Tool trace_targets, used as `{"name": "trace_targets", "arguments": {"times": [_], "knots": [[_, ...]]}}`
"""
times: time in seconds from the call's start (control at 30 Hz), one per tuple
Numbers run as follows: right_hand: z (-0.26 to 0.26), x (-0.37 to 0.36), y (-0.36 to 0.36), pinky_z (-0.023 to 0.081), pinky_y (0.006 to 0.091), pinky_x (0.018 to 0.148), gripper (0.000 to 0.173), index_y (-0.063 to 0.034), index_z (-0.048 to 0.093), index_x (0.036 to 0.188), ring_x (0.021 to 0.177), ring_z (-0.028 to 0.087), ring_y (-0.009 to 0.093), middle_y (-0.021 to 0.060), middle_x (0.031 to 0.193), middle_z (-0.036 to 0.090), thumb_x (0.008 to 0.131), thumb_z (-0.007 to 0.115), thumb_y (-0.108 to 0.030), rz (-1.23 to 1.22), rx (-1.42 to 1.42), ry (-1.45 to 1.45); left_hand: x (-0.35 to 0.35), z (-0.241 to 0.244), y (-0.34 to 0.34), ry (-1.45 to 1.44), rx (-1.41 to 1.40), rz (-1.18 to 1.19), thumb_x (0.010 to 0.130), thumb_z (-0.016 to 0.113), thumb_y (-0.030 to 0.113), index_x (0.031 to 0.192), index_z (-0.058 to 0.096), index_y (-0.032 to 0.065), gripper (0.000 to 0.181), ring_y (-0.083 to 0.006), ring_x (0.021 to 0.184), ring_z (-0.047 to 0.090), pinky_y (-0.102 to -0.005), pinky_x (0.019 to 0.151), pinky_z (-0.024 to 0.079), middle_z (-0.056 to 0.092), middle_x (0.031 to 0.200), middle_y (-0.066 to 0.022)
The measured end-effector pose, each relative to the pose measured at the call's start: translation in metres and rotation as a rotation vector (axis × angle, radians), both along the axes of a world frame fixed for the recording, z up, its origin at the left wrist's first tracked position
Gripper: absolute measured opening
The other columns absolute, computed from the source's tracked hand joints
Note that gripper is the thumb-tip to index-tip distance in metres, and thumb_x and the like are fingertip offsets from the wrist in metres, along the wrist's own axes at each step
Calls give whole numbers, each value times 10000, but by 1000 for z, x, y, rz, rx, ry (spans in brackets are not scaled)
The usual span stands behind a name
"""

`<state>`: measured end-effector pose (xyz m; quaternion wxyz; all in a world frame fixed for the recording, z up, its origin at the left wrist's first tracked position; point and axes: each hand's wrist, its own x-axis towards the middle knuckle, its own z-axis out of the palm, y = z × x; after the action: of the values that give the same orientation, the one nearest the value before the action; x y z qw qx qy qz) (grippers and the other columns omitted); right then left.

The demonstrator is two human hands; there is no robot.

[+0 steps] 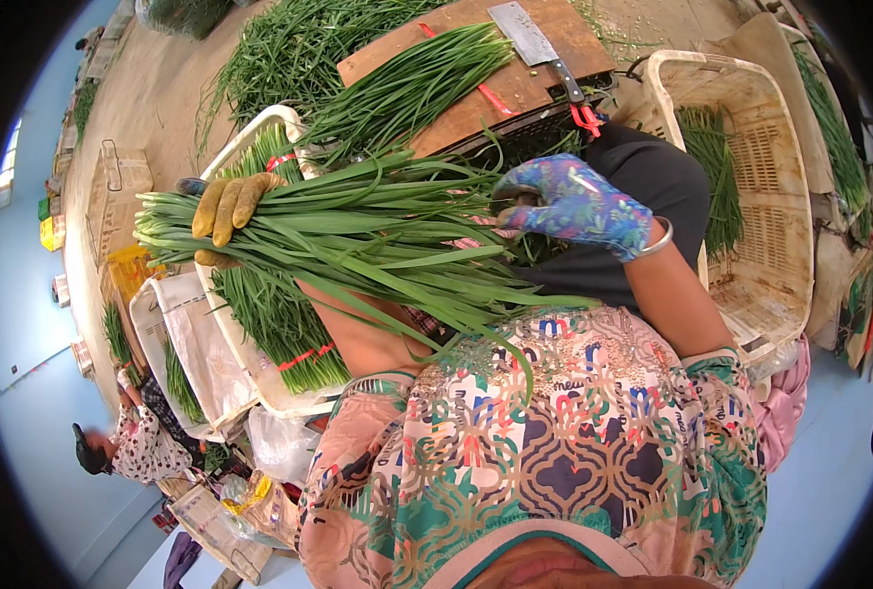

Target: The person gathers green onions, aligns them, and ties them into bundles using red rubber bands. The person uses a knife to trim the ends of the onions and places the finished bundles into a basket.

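My left hand [232,210], in a glove with yellowish-brown fingers, is closed around a bunch of green garlic chives [348,221] near its pale stem ends. The long leaves fan out over my lap. My right hand [573,206], in a blue patterned glove, is at the leaf-tip side with fingers curled; whether a leaf is pinched there I cannot tell. Another pile of chives [422,81] lies on a wooden board [451,132] across a red tape strip [497,101]. A cleaver [532,37] with a black handle rests on the board's right part.
A white crate [223,316] at left holds chive bundles [304,361] with red bands. At right stands a larger crate [768,191] with chives inside. Loose chives [282,59] are heaped beyond the board. Another person [142,445] sits at far lower left.
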<state>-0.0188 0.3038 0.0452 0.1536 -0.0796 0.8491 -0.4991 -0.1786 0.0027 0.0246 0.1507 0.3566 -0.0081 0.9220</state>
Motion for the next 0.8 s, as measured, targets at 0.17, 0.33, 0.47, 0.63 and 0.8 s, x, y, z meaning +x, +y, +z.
{"name": "trace_targets", "arguments": {"times": [0.17,0.33,0.47,0.63,0.8], "knots": [[-16,-3,-16,509,286,718,204,43,655,974,789,624,119,110,831,671,822,688,-89,-71,-223,-105,11,12,9,50,-110,-27,796,778,270,960,627,158,250,-143,892,616,-313,927,467,658,862,41],[-28,6,-22,468,249,609,82,-25,655,894,667,569,93,5,735,607,854,640,-96,-417,-619,0,7,3,-6,11,-57,-12,786,784,278,960,625,156,265,-170,915,613,-331,932,462,666,860,30],[-20,6,-4,491,262,709,206,-15,647,943,763,586,110,23,813,623,788,549,78,-500,-785,80,2,5,-22,55,-82,19,785,785,280,998,625,137,302,-174,926,618,-330,924,473,668,860,21],[41,-3,-20,512,330,814,273,-17,672,941,901,633,238,109,923,651,727,526,70,-83,-442,373,5,4,4,-56,172,86,793,774,275,1080,589,81,393,-115,958,628,-338,931,478,631,974,15],[34,-22,-52,508,417,803,265,-39,653,1037,903,621,369,149,947,654,798,539,-23,254,-190,449,4,7,20,65,248,93,829,737,343,1355,440,38,677,-166,1269,478,-403,1067,372,523,1331,-68]]}}
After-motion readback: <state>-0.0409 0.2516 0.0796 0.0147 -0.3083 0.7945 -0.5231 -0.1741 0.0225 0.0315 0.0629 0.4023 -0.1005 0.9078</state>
